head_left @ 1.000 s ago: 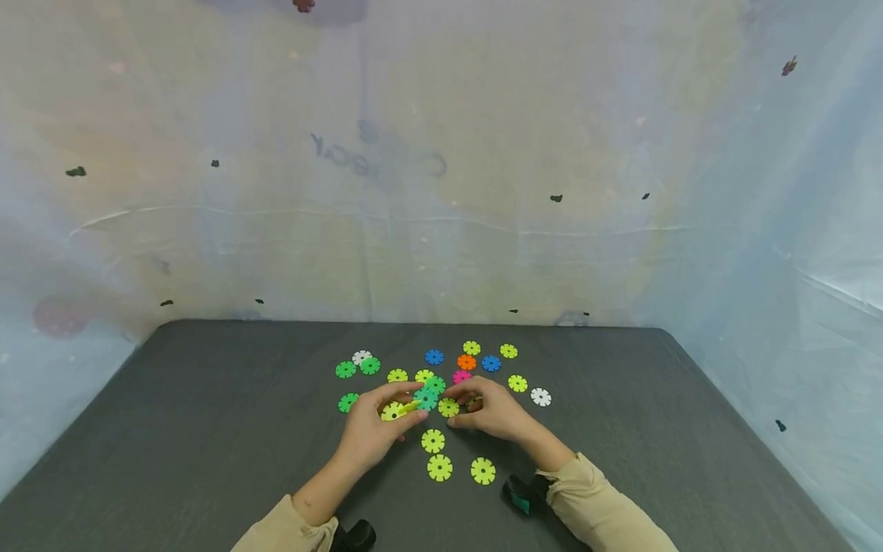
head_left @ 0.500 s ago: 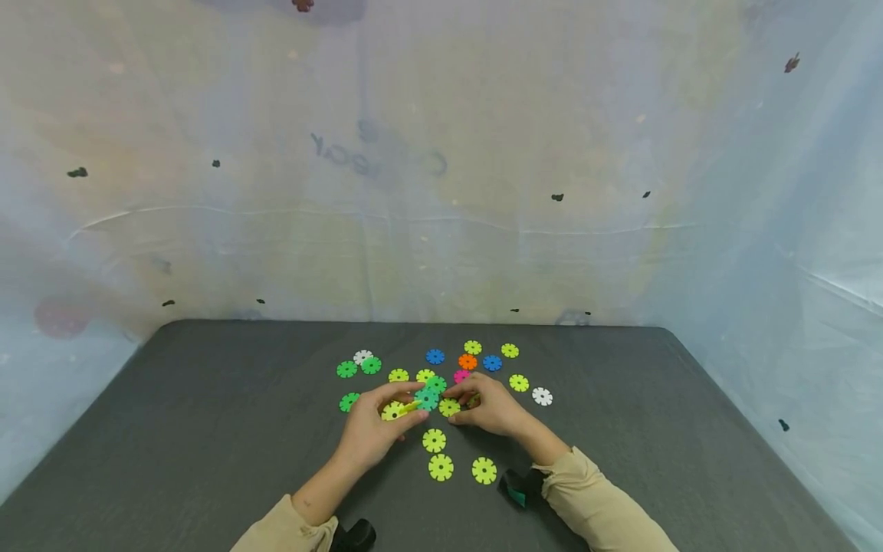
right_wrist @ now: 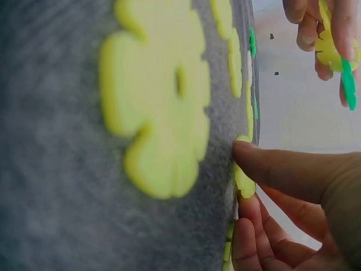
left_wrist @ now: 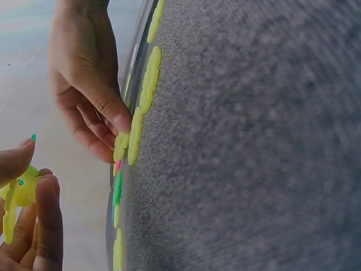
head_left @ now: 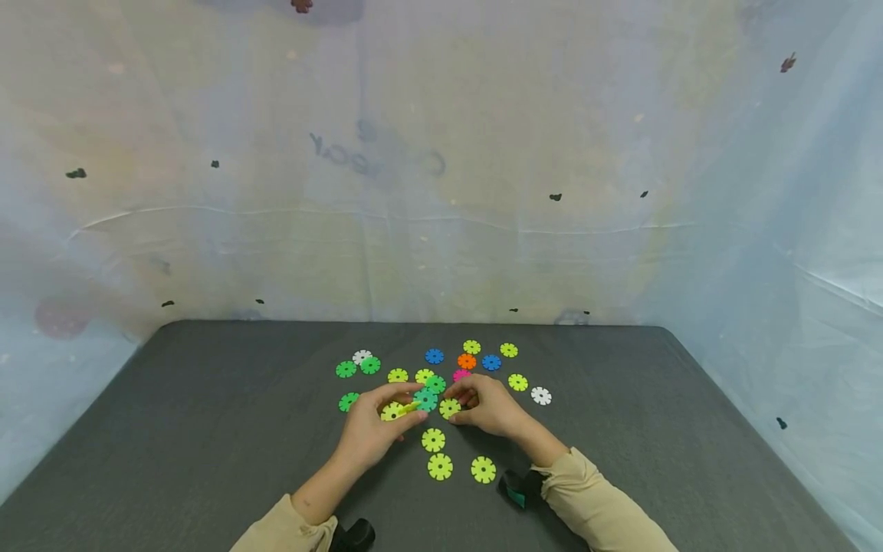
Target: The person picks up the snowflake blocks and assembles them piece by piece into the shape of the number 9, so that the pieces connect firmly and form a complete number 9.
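Note:
In the head view my left hand (head_left: 367, 431) holds a small cluster of joined, notched plastic discs above the table, with a yellow disc (head_left: 392, 412) and a teal-green disc (head_left: 425, 399) showing. The right wrist view shows that green disc (right_wrist: 348, 84) edge-on, slotted against a yellow one (right_wrist: 327, 52). My right hand (head_left: 494, 410) is low at the table, pinching a single yellow disc (right_wrist: 244, 182) between thumb and fingers. Its fingertips are partly hidden behind this disc in the right wrist view. The two hands are a short gap apart.
Loose yellow discs (head_left: 440, 467) lie flat on the grey table (head_left: 207, 429) in front of the hands. Behind them are green (head_left: 346, 369), blue (head_left: 434, 356), orange (head_left: 467, 361), pink (head_left: 461, 376) and white (head_left: 541, 395) discs. A pale sheet (head_left: 441, 253) hangs behind the table.
The right fingers have shifted slightly around the yellow disc, and a yellow sliver seen between them earlier no longer shows. The left hand and its joined discs stay in place.

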Tool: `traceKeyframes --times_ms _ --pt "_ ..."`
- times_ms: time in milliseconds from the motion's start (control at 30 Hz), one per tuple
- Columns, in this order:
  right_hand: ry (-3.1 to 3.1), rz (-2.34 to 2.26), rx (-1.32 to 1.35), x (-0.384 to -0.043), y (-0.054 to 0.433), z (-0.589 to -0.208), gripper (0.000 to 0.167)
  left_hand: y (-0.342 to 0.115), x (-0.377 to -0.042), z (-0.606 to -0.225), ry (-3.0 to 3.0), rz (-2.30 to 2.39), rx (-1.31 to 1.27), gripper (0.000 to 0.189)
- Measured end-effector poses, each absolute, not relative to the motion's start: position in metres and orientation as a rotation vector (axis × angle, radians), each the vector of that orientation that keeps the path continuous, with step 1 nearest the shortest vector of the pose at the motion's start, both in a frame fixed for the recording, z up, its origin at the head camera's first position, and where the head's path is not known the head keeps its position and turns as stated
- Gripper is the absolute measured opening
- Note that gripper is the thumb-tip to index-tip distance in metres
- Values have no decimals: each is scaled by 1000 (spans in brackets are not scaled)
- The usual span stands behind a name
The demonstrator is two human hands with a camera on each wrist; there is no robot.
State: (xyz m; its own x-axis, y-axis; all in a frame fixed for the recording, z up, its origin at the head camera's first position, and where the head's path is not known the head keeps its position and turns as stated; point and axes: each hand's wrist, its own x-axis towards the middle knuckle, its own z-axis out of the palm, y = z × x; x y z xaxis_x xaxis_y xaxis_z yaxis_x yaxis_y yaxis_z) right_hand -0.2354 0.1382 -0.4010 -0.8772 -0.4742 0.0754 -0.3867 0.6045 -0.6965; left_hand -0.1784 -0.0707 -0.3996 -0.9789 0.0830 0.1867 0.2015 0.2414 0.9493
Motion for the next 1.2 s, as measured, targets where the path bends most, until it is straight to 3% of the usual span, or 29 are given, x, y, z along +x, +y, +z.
traceKeyframes --times_ms 1200 --pt "2655 -1325 -817 -228 153 -394 30 -68 -184 -406 -2454 -1786 -176 36"
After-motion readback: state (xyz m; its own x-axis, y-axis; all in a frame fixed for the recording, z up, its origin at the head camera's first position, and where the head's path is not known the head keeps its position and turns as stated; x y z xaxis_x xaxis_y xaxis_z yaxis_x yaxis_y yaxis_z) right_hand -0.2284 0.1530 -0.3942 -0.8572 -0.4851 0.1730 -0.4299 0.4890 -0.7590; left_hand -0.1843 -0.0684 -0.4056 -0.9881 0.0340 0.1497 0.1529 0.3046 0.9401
